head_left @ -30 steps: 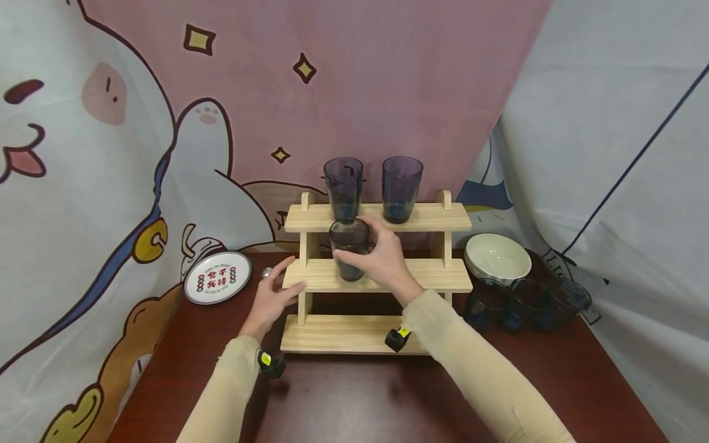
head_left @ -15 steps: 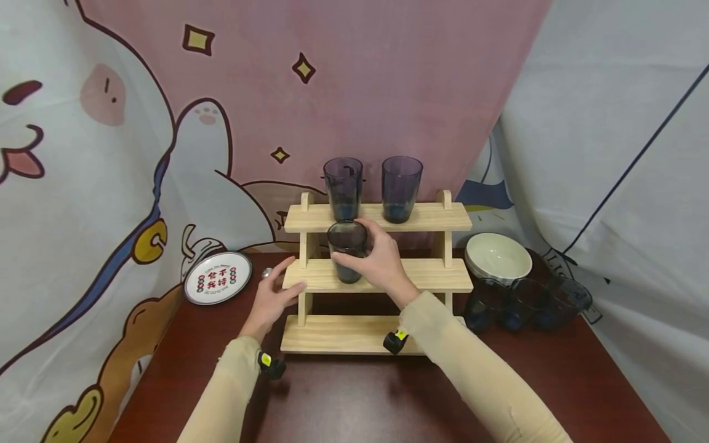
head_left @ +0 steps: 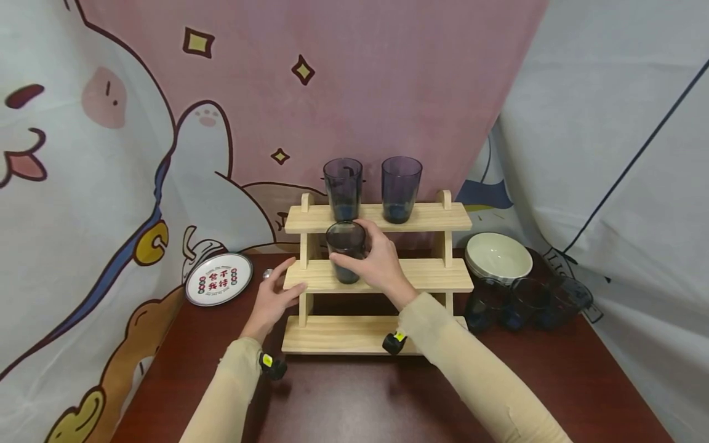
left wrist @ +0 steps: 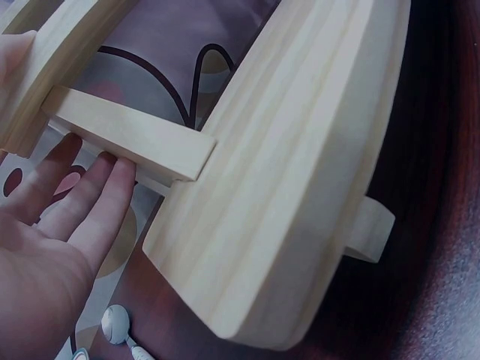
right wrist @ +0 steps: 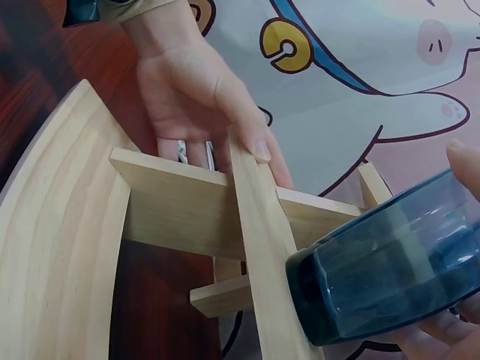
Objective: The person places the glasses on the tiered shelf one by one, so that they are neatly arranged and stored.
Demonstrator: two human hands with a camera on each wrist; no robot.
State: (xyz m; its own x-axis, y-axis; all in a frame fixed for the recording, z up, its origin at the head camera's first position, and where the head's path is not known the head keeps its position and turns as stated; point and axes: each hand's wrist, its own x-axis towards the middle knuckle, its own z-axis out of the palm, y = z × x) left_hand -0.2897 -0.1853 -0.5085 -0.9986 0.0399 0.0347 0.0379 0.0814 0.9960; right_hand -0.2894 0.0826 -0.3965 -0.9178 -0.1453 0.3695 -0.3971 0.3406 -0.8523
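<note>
In the head view my right hand (head_left: 376, 261) grips a dark tinted drinking glass (head_left: 346, 249) between thumb and fingers. The glass stands upright at the left half of the middle tier of a wooden three-tier rack (head_left: 432, 275); in the right wrist view its base meets the board. My left hand (head_left: 272, 300) holds the left end of that same board, thumb on its front edge. In the left wrist view the fingers (left wrist: 105, 199) lie against the rack's upright (left wrist: 131, 135). Two more glasses, a left one (head_left: 343, 187) and a right one (head_left: 401, 187), stand on the top tier.
Several dark glasses (head_left: 526, 304) stand right of the rack, before stacked pale bowls (head_left: 498, 257). A white plate with red characters (head_left: 218, 279) is on the left. A spoon (left wrist: 116, 325) lies by the rack's left side. A printed cloth (head_left: 388, 74) hangs behind.
My right hand has shifted the glass slightly left and a little toward me along the middle tier; its movement has almost stopped. My left hand keeps its place on the rack.
</note>
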